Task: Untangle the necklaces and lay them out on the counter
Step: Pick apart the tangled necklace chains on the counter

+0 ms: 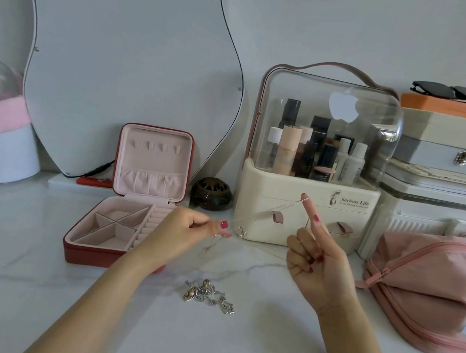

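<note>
Lower centre, a shiny metal necklace tangle (pixel 210 296) lies on the glossy white marble counter (pixel 31 282). At right, a matt pink cloth bag (pixel 430 297); centre, a clear glossy plastic organiser lid (pixel 324 114).

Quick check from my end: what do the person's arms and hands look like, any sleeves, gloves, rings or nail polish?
Both forearms are bare as far as the frame shows: no sleeves, gloves, watch or bracelets. The left hand and right hand both have red nail polish on short, rounded nails. No ring is visible on either hand, though some fingers are partly hidden.
</note>
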